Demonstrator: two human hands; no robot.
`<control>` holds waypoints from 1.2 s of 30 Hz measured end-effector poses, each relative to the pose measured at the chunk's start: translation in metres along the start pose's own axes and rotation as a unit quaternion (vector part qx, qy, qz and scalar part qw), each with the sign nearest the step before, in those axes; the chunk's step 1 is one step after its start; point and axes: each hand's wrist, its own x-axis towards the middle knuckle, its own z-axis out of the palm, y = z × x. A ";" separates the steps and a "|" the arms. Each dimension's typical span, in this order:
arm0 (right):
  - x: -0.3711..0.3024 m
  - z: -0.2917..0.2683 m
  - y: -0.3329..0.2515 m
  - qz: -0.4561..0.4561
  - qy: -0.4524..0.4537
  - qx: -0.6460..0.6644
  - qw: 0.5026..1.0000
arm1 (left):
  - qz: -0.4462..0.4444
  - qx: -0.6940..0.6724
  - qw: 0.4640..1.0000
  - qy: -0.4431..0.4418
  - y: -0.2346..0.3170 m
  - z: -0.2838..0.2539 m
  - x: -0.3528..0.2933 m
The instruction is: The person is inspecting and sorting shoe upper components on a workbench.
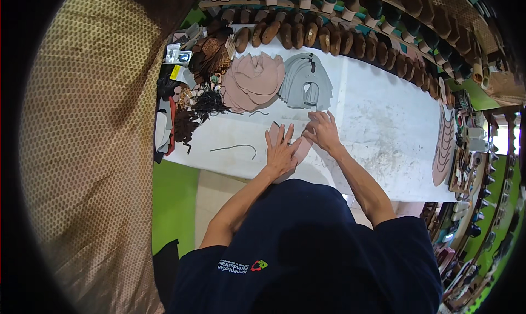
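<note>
A pink, shoe-upper-like piece with a grey part along its left side lies on the white table, close to my body. My left hand presses flat over it, fingers spread, covering much of its middle. At the piece's far right edge, my right hand has its fingers bent and pinched on the edge. The exact grip is partly hidden by the fingers. Left of my hands lies a thin dark curved strip. Beyond them sit a fanned stack of pink pieces and overlapping grey arch-shaped pieces.
Brown shoe lasts line the table's back edge, below shelves of more lasts. Dark scraps and cords clutter the left end. A pink sheet with curved dark strips lies at the right end. A patterned curtain hangs on the left.
</note>
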 end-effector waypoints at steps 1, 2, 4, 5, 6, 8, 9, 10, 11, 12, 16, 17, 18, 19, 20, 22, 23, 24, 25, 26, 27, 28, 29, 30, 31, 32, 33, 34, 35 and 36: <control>-0.004 -0.001 0.001 0.002 0.001 0.000 1.000 | 0.002 0.000 1.000 -0.001 0.001 -0.001 0.001; -0.007 -0.001 0.003 0.012 0.000 0.015 1.000 | 0.003 -0.002 1.000 0.001 0.002 -0.002 0.002; -0.012 -0.001 0.008 0.025 0.000 0.031 0.999 | 0.006 -0.004 1.000 0.001 0.004 -0.003 0.005; -0.012 -0.003 0.009 0.026 -0.003 0.035 0.999 | -0.001 -0.016 1.000 0.007 0.004 -0.002 0.006; -0.012 -0.003 0.009 0.028 -0.007 0.039 0.999 | -0.009 -0.029 0.999 0.012 0.003 -0.001 0.008; -0.008 -0.003 0.009 0.029 0.011 0.038 0.999 | 0.000 -0.025 0.999 0.035 0.001 0.003 0.012; -0.006 -0.002 0.008 0.030 0.028 0.037 0.998 | 0.007 -0.023 0.998 0.059 0.000 0.006 0.014; -0.004 -0.002 0.008 0.030 0.028 0.038 0.998 | 0.007 -0.022 0.998 0.059 0.000 0.008 0.015; -0.004 -0.001 0.010 0.023 0.047 0.019 0.998 | 0.003 -0.027 0.998 0.063 0.002 0.008 0.017; -0.004 0.000 0.011 0.015 0.066 0.000 0.998 | -0.002 -0.032 0.997 0.067 0.003 0.008 0.018; -0.002 0.004 0.012 0.049 0.033 -0.002 0.998 | -0.012 -0.014 0.999 0.050 0.004 0.010 0.022; -0.002 0.005 0.012 0.064 0.023 0.001 0.998 | -0.016 -0.011 0.998 0.053 0.003 0.011 0.023; -0.002 0.005 0.011 0.080 0.013 0.003 0.997 | -0.021 -0.007 0.998 0.057 0.003 0.013 0.023; -0.002 0.004 0.012 0.079 0.013 0.003 0.997 | -0.021 -0.007 0.998 0.056 0.002 0.014 0.022; -0.003 0.002 0.012 0.077 0.016 -0.001 0.997 | -0.023 -0.027 0.997 0.066 0.002 0.015 0.022; -0.002 0.000 0.012 0.075 0.020 -0.004 0.997 | -0.025 -0.048 0.996 0.076 0.003 0.015 0.023; -0.001 0.000 0.012 0.062 0.037 0.003 0.997 | -0.022 -0.046 0.996 0.079 0.003 0.015 0.024; -0.001 0.000 0.013 0.049 0.054 0.009 0.997 | -0.020 -0.045 0.995 0.083 0.003 0.015 0.025; -0.001 0.000 0.013 0.050 0.054 0.009 0.997 | -0.019 -0.045 0.995 0.082 0.003 0.015 0.025; -0.002 -0.001 0.013 0.056 0.053 0.021 0.997 | -0.021 -0.048 0.996 0.078 0.003 0.015 0.025; -0.002 -0.002 0.013 0.061 0.053 0.033 0.996 | -0.024 -0.051 0.996 0.073 0.003 0.016 0.025; -0.002 -0.002 0.012 0.062 0.053 0.033 0.996 | -0.023 -0.051 0.996 0.073 0.003 0.016 0.026; -0.002 -0.001 0.011 0.078 0.048 0.045 0.995 | -0.024 -0.054 0.996 0.074 0.003 0.016 0.026; -0.002 0.000 0.010 0.094 0.042 0.056 0.993 | -0.025 -0.056 0.995 0.075 0.003 0.016 0.027; -0.002 0.000 0.010 0.094 0.043 0.057 0.993 | -0.025 -0.056 0.995 0.074 0.003 0.016 0.027; -0.003 0.001 0.010 0.106 0.043 0.059 0.992 | -0.025 -0.057 0.995 0.078 0.004 0.016 0.028; -0.003 0.002 0.009 0.119 0.042 0.062 0.990 | -0.026 -0.059 0.995 0.082 0.004 0.015 0.028; -0.004 0.002 0.009 0.119 0.042 0.062 0.990 | -0.026 -0.059 0.995 0.081 0.004 0.014 0.029; -0.004 0.004 0.010 0.122 0.049 0.055 0.990 | -0.024 -0.051 0.996 0.072 0.004 0.014 0.030; -0.005 0.005 0.010 0.123 0.056 0.048 0.990 | -0.023 -0.044 0.997 0.064 0.004 0.013 0.030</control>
